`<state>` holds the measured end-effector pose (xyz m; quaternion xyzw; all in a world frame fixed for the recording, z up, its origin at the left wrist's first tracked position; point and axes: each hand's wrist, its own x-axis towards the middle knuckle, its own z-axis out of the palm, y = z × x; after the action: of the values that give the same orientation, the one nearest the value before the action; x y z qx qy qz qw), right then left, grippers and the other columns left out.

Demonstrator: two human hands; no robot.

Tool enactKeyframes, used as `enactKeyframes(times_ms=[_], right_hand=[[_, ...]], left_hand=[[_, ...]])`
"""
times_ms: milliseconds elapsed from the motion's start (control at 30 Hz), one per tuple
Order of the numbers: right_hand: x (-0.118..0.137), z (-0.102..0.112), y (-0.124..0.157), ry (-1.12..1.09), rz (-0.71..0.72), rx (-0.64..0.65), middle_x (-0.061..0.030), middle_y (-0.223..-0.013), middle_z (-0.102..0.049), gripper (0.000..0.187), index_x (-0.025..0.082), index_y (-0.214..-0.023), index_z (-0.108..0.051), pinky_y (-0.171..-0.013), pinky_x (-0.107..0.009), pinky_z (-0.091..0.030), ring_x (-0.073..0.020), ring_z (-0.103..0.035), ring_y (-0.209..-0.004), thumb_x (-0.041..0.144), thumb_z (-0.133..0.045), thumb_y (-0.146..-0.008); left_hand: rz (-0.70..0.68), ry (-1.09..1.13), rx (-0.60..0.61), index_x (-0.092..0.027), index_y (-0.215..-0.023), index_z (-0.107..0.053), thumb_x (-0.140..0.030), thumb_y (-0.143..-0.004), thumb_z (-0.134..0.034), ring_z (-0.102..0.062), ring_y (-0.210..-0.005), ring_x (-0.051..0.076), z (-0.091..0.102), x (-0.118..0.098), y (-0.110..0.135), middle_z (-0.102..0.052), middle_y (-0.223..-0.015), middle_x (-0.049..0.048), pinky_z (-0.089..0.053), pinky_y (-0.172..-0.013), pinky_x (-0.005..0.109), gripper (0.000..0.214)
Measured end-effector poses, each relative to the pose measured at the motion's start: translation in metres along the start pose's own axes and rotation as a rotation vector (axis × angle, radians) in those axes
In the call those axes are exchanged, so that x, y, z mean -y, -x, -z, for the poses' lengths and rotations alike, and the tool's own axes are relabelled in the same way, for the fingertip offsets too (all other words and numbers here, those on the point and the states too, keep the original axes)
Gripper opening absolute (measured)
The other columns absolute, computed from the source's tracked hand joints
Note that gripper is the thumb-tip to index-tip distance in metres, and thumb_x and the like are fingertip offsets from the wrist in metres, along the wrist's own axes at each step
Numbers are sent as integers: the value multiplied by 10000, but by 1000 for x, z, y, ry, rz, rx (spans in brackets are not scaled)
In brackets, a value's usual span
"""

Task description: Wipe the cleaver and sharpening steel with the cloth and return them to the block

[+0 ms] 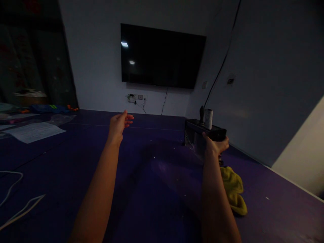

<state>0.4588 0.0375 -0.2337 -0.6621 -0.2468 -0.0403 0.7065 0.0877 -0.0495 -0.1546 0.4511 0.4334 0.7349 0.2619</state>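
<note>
My left hand (118, 126) hangs above the purple floor (141, 189), fingers apart and holding nothing. On the right, my right hand (215, 145) grips the near end of a black box (196, 141), thumb at its top edge; the far fingers are partly hidden. A pale, patterned cylinder (208, 118) stands on the box's top. Beside it is a dark upright piece with a rounded end (201, 114), too dim to name. A yellow-green cloth (231, 189) lies crumpled on the floor beside my right forearm.
A large television (162, 57) hangs on the far wall above sockets (138, 98) with cables. Papers (35, 131) and assorted items lie at the left, with white cords (21, 212) nearer. A wall (263, 101) runs along the right. Small white scraps dot the floor.
</note>
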Motion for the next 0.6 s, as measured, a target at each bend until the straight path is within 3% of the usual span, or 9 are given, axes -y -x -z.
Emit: enactKeyframes(times_ms=[133,333,467,600], right_hand=[[17,-12,13,-222,53,124,-79,-1064,-588,792,162,-1065,-517,-919,-428,-428,-271,-542,-1020,383,-807,-362],[44,-25,56,-790,-107,485,18,-803,-614,623,163,-881,-561,-770,-325,-497,-158,-594,-772,323,-821,-338],[56,-28,83,-928,-222,758,39,-683,-610,479,174,-767,-584,-674,-282,-500,-129,-587,-638,293,-824,-370],[62,-28,101,-979,-303,1007,16,-699,-654,437,179,-774,-623,-671,-305,-507,-155,-612,-637,298,-825,-405]], left_hand=[[9,-33,25,-158,-681,-646,-457,-750,-553,-621,-657,144,-1,0,0,-687,-778,92,-415,-542,221,321],[25,-126,96,-157,-744,-658,-413,-694,-655,-627,-852,193,-5,5,4,-683,-881,115,-462,-697,271,262],[-1,-102,153,-164,-971,-621,-367,-589,-763,-540,-1110,216,-11,24,-1,-603,-1154,138,-398,-937,318,455],[14,-16,161,-178,-1123,-550,-415,-576,-761,-408,-1257,210,-12,46,-9,-471,-1333,130,-302,-1031,304,632]])
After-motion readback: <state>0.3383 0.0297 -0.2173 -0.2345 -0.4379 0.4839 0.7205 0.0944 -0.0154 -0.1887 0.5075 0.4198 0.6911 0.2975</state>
